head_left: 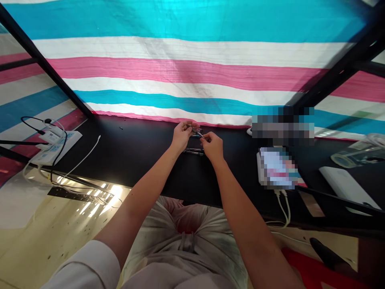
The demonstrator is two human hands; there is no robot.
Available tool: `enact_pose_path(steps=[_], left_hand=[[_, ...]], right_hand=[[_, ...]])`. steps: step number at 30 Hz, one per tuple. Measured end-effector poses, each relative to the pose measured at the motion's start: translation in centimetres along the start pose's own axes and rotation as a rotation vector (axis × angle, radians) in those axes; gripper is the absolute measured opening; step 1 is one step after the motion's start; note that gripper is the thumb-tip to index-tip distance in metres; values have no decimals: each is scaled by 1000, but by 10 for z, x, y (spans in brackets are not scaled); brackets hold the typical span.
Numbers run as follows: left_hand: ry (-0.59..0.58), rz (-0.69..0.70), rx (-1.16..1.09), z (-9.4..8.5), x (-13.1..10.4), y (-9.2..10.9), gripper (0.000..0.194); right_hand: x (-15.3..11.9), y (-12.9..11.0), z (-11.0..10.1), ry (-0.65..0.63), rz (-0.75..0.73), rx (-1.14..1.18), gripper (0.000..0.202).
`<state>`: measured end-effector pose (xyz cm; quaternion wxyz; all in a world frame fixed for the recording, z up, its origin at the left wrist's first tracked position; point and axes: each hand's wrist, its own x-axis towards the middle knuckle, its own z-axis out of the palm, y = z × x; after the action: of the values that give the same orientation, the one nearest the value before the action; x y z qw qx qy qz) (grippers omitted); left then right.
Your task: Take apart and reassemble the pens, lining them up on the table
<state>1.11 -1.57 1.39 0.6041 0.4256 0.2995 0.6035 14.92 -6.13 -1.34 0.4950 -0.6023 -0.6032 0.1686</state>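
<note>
Over the black table (144, 148), both hands meet on a slim, dark-and-silver pen (197, 133). My left hand (182, 135) pinches its upper left end with closed fingers. At the lower right end, the fingertips of my right hand (213, 145) are closed around it. The pen slants down to the right between them. Several more slim pens (194, 151) lie on the table just below and between the hands. Others rest behind the held pen, partly hidden by it and the fingers.
On the left, a white power strip (61, 146) has plugs and cables, with a white cable end (98, 139) on the table. A phone-like device (278, 168) lies right, wired, its screen pixelated. Farther right are a white box (349, 188) and a clear container (357, 152).
</note>
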Motion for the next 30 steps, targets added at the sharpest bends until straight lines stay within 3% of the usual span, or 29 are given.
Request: enact_pose_path(steps=[5, 10, 13, 16, 20, 24, 30], left_hand=[[76, 64, 288, -6, -2, -6, 22], [-79, 79, 247, -3, -1, -5, 12], [-120, 51, 185, -1, -3, -1, 17], [-85, 29, 188, -1, -4, 2, 21], [-22, 18, 206, -5, -2, 0, 25], [14, -25, 231, -5, -2, -1, 31], [55, -79, 224, -4, -4, 1, 38]], right_hand=[[-3, -6, -1, 0, -17, -71, 7], [0, -5, 1, -61, -76, -95, 14], [2, -3, 3, -88, -95, -112, 25], [3, 1, 4, -93, -94, -102, 26], [2, 4, 2, -42, -113, -122, 5], [2, 2, 1, 21, -115, -145, 11], [2, -1, 4, -51, -159, -109, 18]])
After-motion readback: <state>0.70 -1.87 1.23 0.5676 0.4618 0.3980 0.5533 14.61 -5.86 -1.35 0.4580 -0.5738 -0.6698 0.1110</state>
